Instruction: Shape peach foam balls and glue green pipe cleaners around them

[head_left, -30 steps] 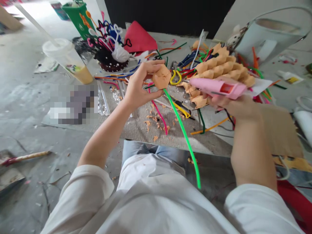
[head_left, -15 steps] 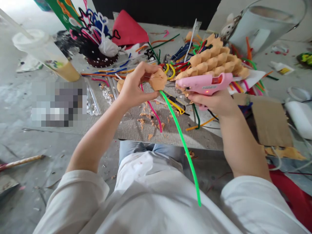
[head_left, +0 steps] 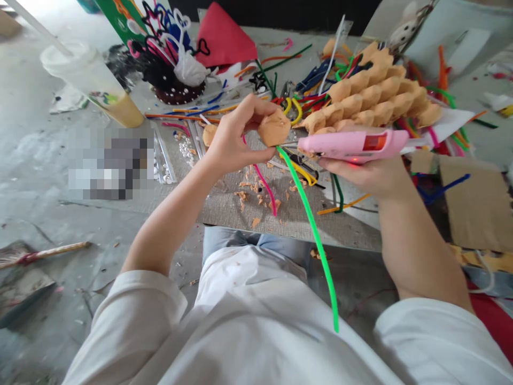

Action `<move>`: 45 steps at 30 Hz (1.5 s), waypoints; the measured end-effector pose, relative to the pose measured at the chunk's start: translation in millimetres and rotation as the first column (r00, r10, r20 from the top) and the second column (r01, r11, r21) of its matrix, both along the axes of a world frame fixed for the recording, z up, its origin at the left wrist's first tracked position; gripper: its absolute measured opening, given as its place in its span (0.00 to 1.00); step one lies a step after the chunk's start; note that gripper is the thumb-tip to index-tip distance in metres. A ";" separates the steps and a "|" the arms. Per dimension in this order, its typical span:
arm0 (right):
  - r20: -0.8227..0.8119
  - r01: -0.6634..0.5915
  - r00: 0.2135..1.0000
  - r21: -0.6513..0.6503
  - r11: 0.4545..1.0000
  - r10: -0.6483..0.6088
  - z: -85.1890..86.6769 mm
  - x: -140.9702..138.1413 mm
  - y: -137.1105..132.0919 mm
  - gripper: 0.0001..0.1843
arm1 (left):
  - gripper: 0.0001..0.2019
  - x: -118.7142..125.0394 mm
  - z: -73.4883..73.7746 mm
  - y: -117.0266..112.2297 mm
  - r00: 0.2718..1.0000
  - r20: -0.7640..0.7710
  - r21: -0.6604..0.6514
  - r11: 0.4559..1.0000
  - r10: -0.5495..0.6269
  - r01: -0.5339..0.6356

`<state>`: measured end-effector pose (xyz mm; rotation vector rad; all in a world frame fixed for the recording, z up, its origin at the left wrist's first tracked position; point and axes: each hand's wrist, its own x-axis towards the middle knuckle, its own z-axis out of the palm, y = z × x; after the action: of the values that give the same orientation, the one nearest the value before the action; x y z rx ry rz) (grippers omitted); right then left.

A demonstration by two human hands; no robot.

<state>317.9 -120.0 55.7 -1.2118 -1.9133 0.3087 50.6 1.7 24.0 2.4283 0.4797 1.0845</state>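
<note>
Between the thumb and fingers of my left hand [head_left: 236, 136] is a tan, roughly round foam-like piece [head_left: 274, 128]. A bright green pipe cleaner [head_left: 310, 224] hangs from its lower edge down over my lap. My right hand [head_left: 364, 174] is wrapped round a pink hot glue gun [head_left: 340, 144] with a small light glowing on it. The gun's metal nozzle points left, close by the lower right edge of the tan piece; I cannot tell whether it touches. A dark pink pipe cleaner [head_left: 265, 187] lies below my left hand.
A tan bumpy egg-crate sheet [head_left: 368, 99] lies on pipe cleaners behind the glue gun. Tan scraps litter the table [head_left: 224, 206]. A drink cup with a straw [head_left: 94, 85] stands at left, near a black decorated piece [head_left: 172, 80]. Cardboard [head_left: 476, 203] lies at right.
The glue gun has levelled and its nozzle now reaches beside the tan piece. My view has shifted slightly, so most things sit further right. The tan piece stays in my left hand.
</note>
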 end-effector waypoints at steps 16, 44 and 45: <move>0.022 -0.103 0.995 0.060 0.993 0.102 11.2 -9.5 -2.5 0.05 | 0.31 1.3 0.5 -2.0 1.000 0.000 -0.040 0.999 0.009 -0.009; -0.068 -0.033 0.997 0.009 0.999 0.034 5.9 -4.4 -5.0 0.10 | 0.32 0.6 15.0 -16.8 0.997 -0.028 -0.098 0.993 -0.075 0.072; -0.078 -0.033 0.996 0.004 0.999 0.033 5.0 -3.8 -5.0 0.11 | 0.33 0.4 14.9 -16.5 0.996 -0.022 -0.104 0.991 -0.081 0.078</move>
<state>314.1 -125.1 60.7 -1.1506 -1.8674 0.3657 51.0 -14.9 38.8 2.3532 0.4321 0.9716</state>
